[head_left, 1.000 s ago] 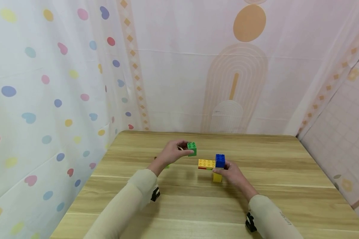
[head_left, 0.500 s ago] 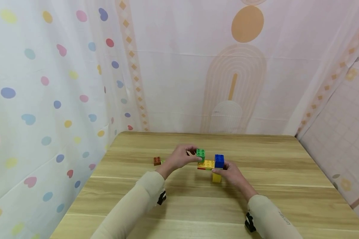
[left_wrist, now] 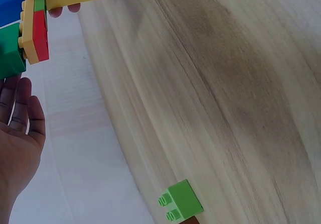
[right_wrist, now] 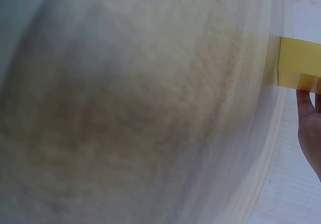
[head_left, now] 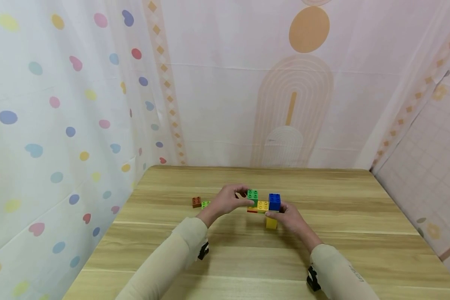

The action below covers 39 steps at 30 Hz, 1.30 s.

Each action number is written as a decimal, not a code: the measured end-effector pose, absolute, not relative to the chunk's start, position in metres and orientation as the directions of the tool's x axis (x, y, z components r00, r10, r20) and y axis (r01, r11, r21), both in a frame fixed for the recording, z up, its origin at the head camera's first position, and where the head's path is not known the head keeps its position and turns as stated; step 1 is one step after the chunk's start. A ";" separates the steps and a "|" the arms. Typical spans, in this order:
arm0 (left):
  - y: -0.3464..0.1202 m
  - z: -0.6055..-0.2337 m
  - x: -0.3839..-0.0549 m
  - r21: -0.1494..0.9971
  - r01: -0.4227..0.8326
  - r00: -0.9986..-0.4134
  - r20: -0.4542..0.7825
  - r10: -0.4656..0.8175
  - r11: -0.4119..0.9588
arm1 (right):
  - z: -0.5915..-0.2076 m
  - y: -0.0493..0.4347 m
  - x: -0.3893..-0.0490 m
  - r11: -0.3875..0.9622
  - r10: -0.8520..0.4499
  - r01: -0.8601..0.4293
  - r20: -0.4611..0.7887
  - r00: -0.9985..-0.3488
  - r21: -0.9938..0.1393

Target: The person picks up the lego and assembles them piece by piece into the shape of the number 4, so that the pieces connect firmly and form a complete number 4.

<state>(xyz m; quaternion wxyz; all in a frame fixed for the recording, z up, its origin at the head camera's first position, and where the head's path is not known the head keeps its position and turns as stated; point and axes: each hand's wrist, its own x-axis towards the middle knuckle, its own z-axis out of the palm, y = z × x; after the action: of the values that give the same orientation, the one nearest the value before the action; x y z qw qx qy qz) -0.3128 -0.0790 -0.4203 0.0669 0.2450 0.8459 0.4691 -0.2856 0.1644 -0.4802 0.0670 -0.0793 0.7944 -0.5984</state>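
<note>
My left hand (head_left: 228, 201) pinches a dark green four-stud brick (head_left: 253, 196) between thumb and fingers. That brick sits over the left end of a long yellow brick (head_left: 263, 206), and in the left wrist view its underside is right at the yellow studs. A red brick (left_wrist: 40, 35) and a green one show under the yellow brick. At the right end stands a blue brick (head_left: 274, 201). A taller yellow block (head_left: 271, 223) forms the base of the assembly. My right hand (head_left: 293, 217) grips the assembly from the right, thumb in front, other fingers mostly hidden behind.
A brown brick (head_left: 196, 202) and a light green brick (head_left: 205, 205) lie side by side on the wooden table (head_left: 232, 266), left of the left hand. A patterned curtain (head_left: 217, 104) hangs behind the table's far edge.
My left hand has moved right and down, bringing the dark green brick from beside the assembly onto the yellow brick's left end. The right hand has stayed almost still.
</note>
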 end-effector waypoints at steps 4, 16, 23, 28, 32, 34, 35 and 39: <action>-0.079 -0.422 -0.313 0.827 0.350 -0.871 0.114 0.479 0.439 | -0.480 0.165 -0.285 0.260 -0.210 -0.045 -0.011 -0.978 -0.965; -0.078 -0.423 -0.312 0.822 0.354 -0.869 0.113 0.481 0.446 | -0.480 0.164 -0.286 0.265 -0.206 -0.043 -0.013 -0.978 -0.963; -0.078 -0.424 -0.310 0.824 0.346 -0.873 0.108 0.476 0.448 | -0.481 0.165 -0.286 0.278 -0.195 -0.032 -0.024 -0.981 -0.960; -0.077 -0.424 -0.309 0.821 0.342 -0.876 0.103 0.472 0.456 | -0.482 0.165 -0.286 0.274 -0.194 -0.035 -0.020 -0.981 -0.961; -0.076 -0.425 -0.309 0.818 0.343 -0.878 0.103 0.468 0.462 | -0.483 0.166 -0.286 0.280 -0.198 -0.045 -0.012 -0.980 -0.959; -0.076 -0.426 -0.309 0.817 0.341 -0.880 0.103 0.464 0.465 | -0.483 0.167 -0.286 0.279 -0.197 -0.044 -0.013 -0.980 -0.959; -0.076 -0.427 -0.309 0.816 0.340 -0.881 0.102 0.463 0.467 | -0.483 0.167 -0.287 0.279 -0.200 -0.045 -0.012 -0.980 -0.959; -0.076 -0.428 -0.309 0.821 0.334 -0.885 0.103 0.454 0.464 | -0.482 0.166 -0.286 0.268 -0.202 -0.043 -0.012 -0.979 -0.963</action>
<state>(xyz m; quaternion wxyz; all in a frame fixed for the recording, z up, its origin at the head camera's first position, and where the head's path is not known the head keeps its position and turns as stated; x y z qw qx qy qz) -0.3092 -0.0759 -0.4275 0.0651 0.2309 0.8529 0.4636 -0.2863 0.1664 -0.4821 0.0661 -0.0772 0.7934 -0.6001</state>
